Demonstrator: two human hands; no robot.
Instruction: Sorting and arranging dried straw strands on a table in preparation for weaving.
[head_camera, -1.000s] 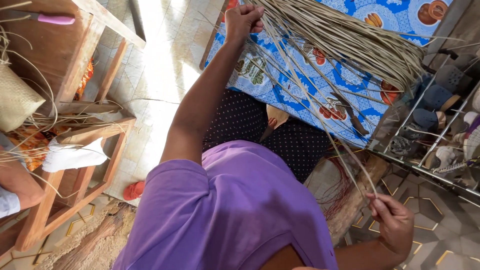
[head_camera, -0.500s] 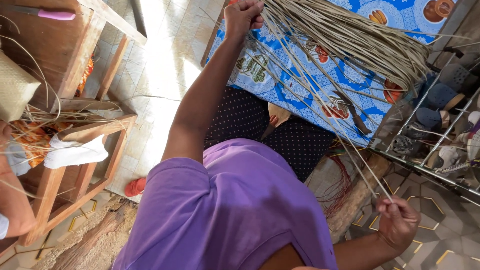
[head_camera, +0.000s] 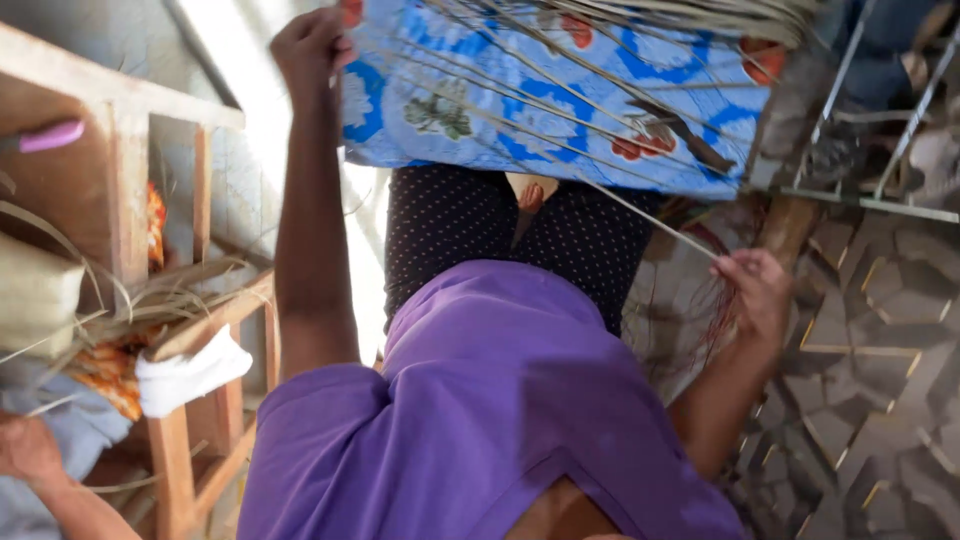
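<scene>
Reed strands (head_camera: 560, 120), thin, pale and straw-coloured, stretch between your two hands across your lap. Your left hand (head_camera: 312, 45) is raised high and clenched into a fist around their far ends. Your right hand (head_camera: 755, 295) sits low by your hip, its fingers closed on the near end of one strand (head_camera: 650, 215), with dark reddish fibres (head_camera: 715, 320) hanging beside it. The strands lie slanting over a blue patterned cloth (head_camera: 430, 110) with orange and white motifs, draped across your knees, and a thicker bundle (head_camera: 700, 15) gathers along the cloth's far edge. Beyond your left arm stands a wooden frame (head_camera: 170, 330) with a white cloth (head_camera: 190, 375) tucked in it and loose dry leaves (head_camera: 150, 300) lying across. Beyond your right hand lies a floor of cracked stone tiles (head_camera: 880, 330).
</scene>
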